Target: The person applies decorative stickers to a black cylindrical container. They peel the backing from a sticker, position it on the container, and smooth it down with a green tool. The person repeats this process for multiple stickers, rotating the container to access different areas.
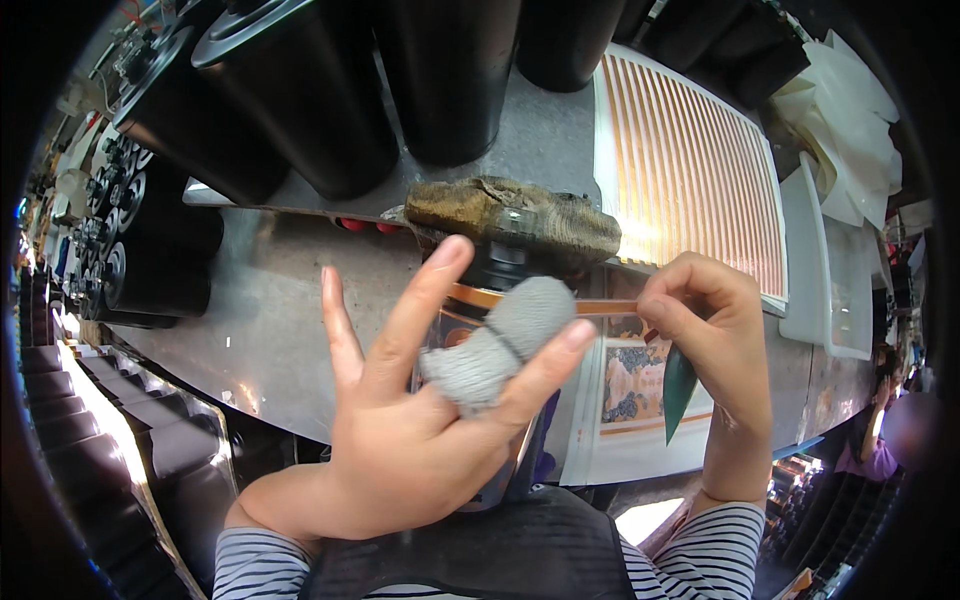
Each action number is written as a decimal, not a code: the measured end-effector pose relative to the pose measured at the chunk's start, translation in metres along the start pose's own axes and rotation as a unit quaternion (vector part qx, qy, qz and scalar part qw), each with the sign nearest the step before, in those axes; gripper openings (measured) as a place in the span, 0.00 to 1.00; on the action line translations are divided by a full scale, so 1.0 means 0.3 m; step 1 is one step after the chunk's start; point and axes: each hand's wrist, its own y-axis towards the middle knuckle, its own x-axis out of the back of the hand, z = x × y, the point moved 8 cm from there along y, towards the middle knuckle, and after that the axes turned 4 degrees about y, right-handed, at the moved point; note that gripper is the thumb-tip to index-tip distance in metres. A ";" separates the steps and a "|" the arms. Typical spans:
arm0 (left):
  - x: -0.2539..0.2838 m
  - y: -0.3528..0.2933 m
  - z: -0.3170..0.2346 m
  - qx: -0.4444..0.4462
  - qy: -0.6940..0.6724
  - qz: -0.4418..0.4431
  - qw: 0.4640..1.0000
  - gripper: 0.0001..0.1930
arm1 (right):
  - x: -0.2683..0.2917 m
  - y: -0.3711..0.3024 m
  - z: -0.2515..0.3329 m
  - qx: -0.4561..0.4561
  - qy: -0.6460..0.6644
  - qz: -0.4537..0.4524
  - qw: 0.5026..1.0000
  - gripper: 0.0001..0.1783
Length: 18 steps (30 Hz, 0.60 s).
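My left hand (410, 450) is held up with its fingers spread, holding nothing. A grey knitted sleeve (530, 325) with a dark band covers one or two of its fingers. To the right, my right hand (715, 310) pinches the end of a thin orange strip (608, 308), which runs leftward behind the grey sleeve. A dark green pointed blade-like piece (680, 395) hangs below the same hand, apparently tucked in its fingers. Just beyond my hands is a black fitting (500, 265), partly hidden, under a worn brown wrapped bundle (510, 215).
Large black cylinders (300, 100) line the far side of the metal table (290, 270), with more at left. A sheet of orange stripes (700, 160) lies far right, beside a white tray (830, 270). A patterned sheet (640, 385) lies nearer. Another person (880, 450) is at right.
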 end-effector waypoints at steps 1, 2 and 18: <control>-0.002 0.014 -0.013 -0.009 0.012 -0.006 1.000 0.24 | 0.000 0.002 0.000 0.003 -0.004 -0.001 1.000 0.05; -0.001 0.026 -0.027 -0.019 0.024 -0.014 0.999 0.24 | -0.003 0.000 0.004 0.005 0.003 0.001 1.000 0.05; -0.048 -0.086 0.140 0.077 -0.256 -0.043 0.963 0.36 | -0.064 0.000 0.005 0.019 0.086 0.017 0.996 0.06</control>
